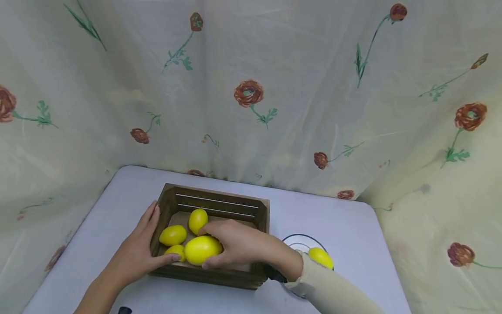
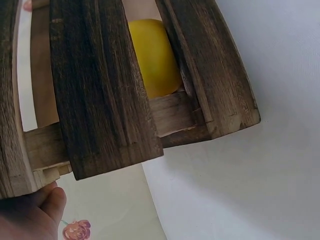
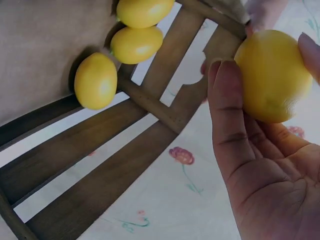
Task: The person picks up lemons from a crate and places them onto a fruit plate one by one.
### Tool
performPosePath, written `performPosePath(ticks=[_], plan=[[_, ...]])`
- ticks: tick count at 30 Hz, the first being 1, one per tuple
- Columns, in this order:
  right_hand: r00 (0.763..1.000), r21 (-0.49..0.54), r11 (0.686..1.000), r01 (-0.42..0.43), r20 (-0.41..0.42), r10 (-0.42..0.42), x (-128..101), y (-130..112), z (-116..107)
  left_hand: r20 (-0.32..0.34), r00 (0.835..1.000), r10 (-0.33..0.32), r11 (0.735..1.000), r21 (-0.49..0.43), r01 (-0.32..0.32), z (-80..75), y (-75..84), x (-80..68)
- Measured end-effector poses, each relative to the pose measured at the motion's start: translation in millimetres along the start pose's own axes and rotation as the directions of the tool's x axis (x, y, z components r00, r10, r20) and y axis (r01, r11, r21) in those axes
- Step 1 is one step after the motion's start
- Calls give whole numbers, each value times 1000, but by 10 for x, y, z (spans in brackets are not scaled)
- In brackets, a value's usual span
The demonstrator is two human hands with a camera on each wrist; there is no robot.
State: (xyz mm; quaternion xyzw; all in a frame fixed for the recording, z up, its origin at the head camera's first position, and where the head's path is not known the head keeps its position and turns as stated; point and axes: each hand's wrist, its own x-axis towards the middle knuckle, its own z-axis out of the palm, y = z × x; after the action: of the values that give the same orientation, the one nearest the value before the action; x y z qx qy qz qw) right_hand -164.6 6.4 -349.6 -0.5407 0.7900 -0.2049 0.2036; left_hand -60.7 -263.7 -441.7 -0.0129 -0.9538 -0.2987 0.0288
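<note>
In the head view a brown slatted wooden crate (image 1: 225,198) stands on the table. My right hand (image 1: 243,242) pinches a yellow lemon (image 1: 202,250) between thumb and fingers over the crate's front part; the right wrist view shows the same lemon (image 3: 272,77) raised off the crate floor. Inside, three more lemons lie toward the left: one farther back (image 1: 198,220), one by the left wall (image 1: 172,235), one near the front, partly hidden (image 1: 174,250). My left hand (image 1: 135,253) holds the crate's front-left corner, fingers along the left side, thumb over the front rim.
Right of the crate, a white plate (image 1: 300,238) with a dark rim bears a lemon (image 1: 320,257), both partly covered by my right sleeve. A white cloth covers the table (image 1: 349,244). Floral curtains (image 1: 251,144) hang behind and at the sides. A small black object (image 1: 124,310) shows at the bottom edge.
</note>
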Motion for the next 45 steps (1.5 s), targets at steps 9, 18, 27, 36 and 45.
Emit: performPosePath(ticks=[9, 18, 27, 36, 45], plan=[[988, 206, 976, -69, -120, 95, -330, -82, -81, -2, 1000, -16, 1000, 10, 16, -4, 46, 29], [970, 362, 920, -150, -126, 208, -741, -11, -118, -2, 1000, -4, 1000, 5, 4, -13, 40, 18], [929, 419, 880, -222, -184, 322, -1138, 31, -25, 11, 1000, -16, 1000, -24, 16, 19, 41, 32], [905, 403, 876, -267, -207, 371, -1455, 50, 120, 26, 999, -38, 999, -17, 38, 35, 77, 21], [865, 413, 849, -331, -227, 448, -1675, 63, 211, 21, 999, -35, 999, -26, 35, 26, 62, 4]])
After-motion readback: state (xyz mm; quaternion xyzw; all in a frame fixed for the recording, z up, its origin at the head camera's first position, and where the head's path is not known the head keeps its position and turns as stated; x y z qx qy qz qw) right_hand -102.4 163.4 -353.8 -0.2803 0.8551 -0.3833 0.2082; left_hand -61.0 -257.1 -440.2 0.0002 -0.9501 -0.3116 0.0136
